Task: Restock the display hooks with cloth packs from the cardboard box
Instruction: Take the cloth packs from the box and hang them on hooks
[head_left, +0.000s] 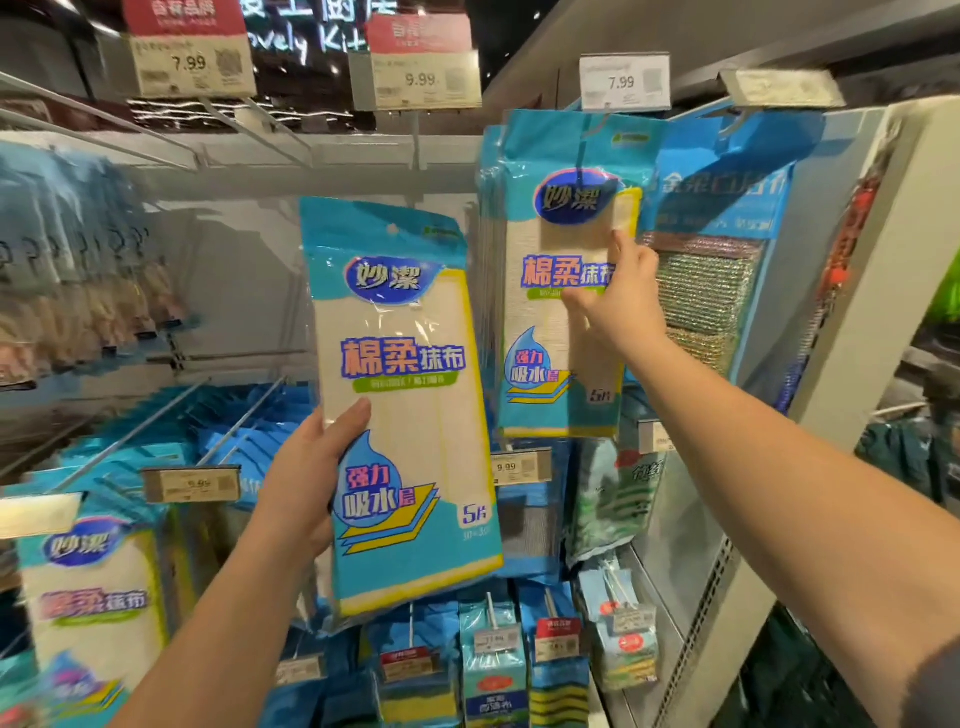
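My left hand grips a blue, white and yellow cloth pack by its left edge and holds it upright in front of the shelf. To its right, several matching packs hang in a stack from a display hook under a 7.99 price tag. My right hand reaches up to the front hanging pack, its straight fingers touching the pack's right side. The cardboard box is out of view.
Bare metal hooks jut out at the upper left under 7.99 and 9.99 tags. Scouring-pad packs hang right of the stack. More cloth packs and sponges fill lower hooks. A grey shelf end panel stands at the right.
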